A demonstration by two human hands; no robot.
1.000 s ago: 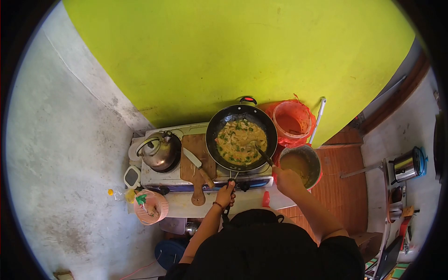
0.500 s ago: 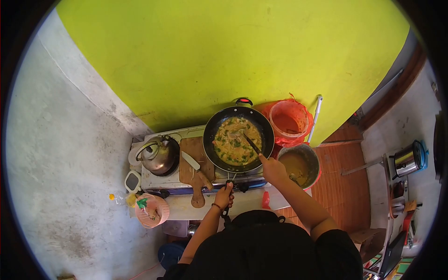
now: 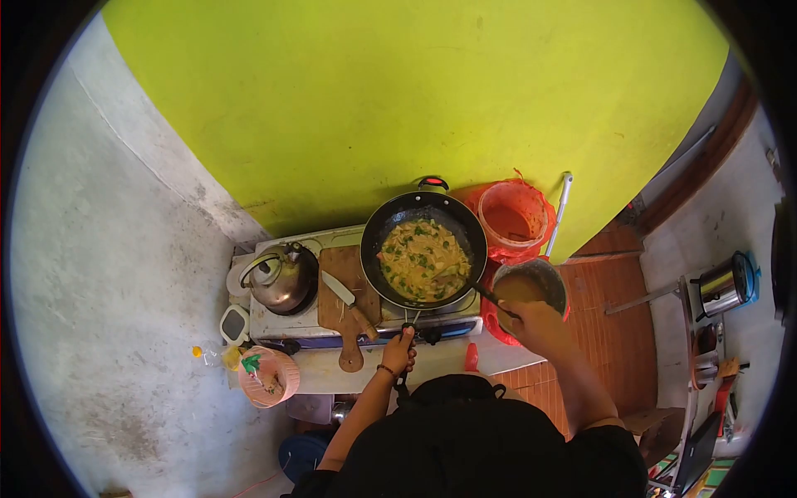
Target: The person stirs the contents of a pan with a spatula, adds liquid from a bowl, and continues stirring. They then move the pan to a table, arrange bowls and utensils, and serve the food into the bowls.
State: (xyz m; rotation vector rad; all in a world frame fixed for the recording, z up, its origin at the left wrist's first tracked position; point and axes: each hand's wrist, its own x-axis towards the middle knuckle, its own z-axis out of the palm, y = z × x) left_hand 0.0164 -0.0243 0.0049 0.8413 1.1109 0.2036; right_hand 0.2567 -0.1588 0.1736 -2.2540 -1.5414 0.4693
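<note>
A: What have the fingers got?

B: The left hand [image 3: 400,350] is curled tight round the pan handle [image 3: 410,319] at the stove [image 3: 282,319] front. The right hand [image 3: 535,325] is closed on a dark utensil [image 3: 486,292] whose far tip I cannot make out.

A: And the pan?

B: The black pan [image 3: 425,249] of noodles and greens sits on the burner, at ten o'clock from the right hand. Under that hand is a metal pot [image 3: 544,278]; a red bucket [image 3: 515,217] stands at twelve. The kettle [image 3: 281,276] and cutting board [image 3: 349,290] with knife [image 3: 340,290] lie at nine o'clock from the pan.
</note>
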